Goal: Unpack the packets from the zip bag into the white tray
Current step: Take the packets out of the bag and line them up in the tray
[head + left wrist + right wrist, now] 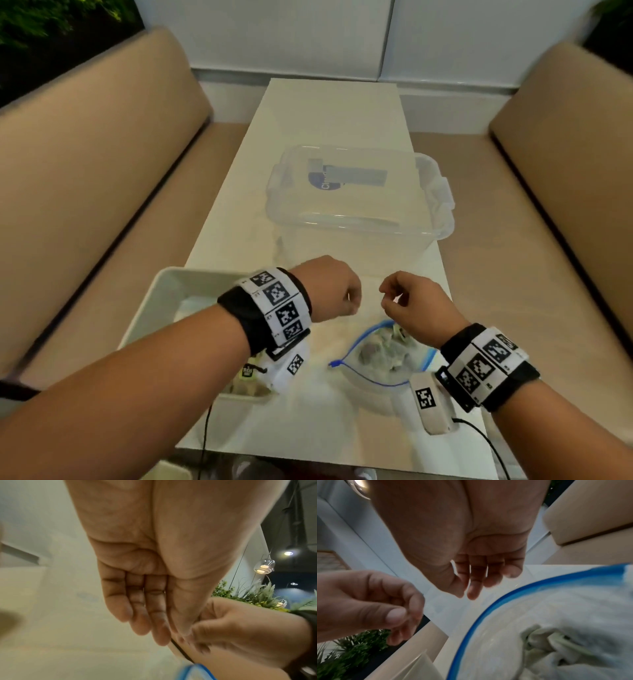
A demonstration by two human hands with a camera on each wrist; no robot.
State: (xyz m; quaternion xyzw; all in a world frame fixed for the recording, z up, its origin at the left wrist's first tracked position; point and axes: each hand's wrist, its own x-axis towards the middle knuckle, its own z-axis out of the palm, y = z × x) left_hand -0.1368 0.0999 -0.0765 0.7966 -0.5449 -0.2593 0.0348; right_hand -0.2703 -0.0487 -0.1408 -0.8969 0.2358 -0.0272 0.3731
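The open zip bag (376,378) with a blue rim lies on the white table near its front edge, and pale crumpled packets (383,349) show inside it. The right wrist view shows the bag (496,642) and its packets (556,642) close up. My left hand (342,298) and right hand (394,301) hover side by side just above the bag's mouth. Their fingers are loosely curled and nothing shows in them. The white tray (150,301) stands to the left, partly hidden by my left forearm. A few packets (250,373) lie at its near corner.
A clear plastic container (356,205) with a clip-on lid stands on the table beyond my hands. Beige benches (85,171) flank the narrow table on both sides. Black cables (486,442) hang from the wrist cameras over the table's front edge.
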